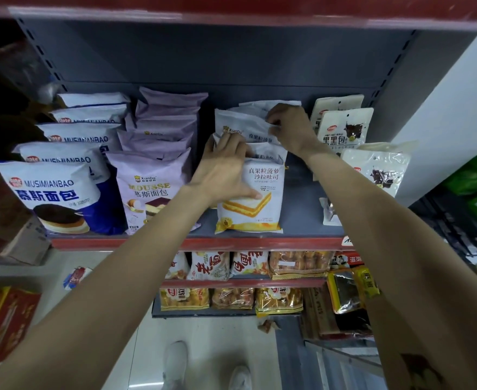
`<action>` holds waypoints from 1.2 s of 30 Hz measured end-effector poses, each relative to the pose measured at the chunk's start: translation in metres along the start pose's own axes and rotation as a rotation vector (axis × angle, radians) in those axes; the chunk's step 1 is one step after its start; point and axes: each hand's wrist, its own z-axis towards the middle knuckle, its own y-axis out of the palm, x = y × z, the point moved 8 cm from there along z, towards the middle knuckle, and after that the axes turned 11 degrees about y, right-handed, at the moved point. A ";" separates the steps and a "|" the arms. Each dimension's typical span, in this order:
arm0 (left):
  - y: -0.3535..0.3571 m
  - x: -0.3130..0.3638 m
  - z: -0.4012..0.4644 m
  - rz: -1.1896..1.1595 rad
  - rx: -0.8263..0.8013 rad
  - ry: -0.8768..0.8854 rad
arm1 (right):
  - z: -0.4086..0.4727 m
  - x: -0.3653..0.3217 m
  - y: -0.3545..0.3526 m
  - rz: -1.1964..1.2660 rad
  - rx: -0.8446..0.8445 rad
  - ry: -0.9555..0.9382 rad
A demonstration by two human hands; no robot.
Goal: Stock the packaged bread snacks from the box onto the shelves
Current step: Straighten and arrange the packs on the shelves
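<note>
A row of white-and-yellow toast packets stands on the grey shelf (302,209), front packet (262,212) upright near the edge. My left hand (226,170) grips the top of this front packet, thumb across its face and fingers curled behind it. Further back, my right hand (288,125) pinches the top edge of a rear packet (240,122) in the same row. Blue-and-white bread packets (54,192) and purple mousse bread packets (150,187) fill the rows to the left. The box is not clearly in view.
White-and-black snack packets (344,128) stand at the right; one (380,167) leans forward. Lower shelves hold orange snack bags (299,263). Cardboard boxes (6,319) sit on the floor at left. A red shelf (231,12) hangs overhead. My shoes (175,361) are below.
</note>
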 end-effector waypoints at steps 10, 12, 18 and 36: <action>-0.015 -0.011 -0.001 -0.118 0.157 -0.084 | -0.031 0.000 -0.008 -0.155 -0.079 -0.256; -0.013 -0.023 0.014 -0.167 0.113 -0.124 | -0.032 0.002 -0.009 -0.077 -0.072 -0.197; 0.024 -0.018 0.044 -0.183 -0.235 -0.105 | -0.045 0.019 -0.013 0.107 0.037 0.064; 0.027 -0.025 0.040 -0.100 -0.140 -0.123 | 0.002 0.009 -0.014 0.044 0.095 -0.068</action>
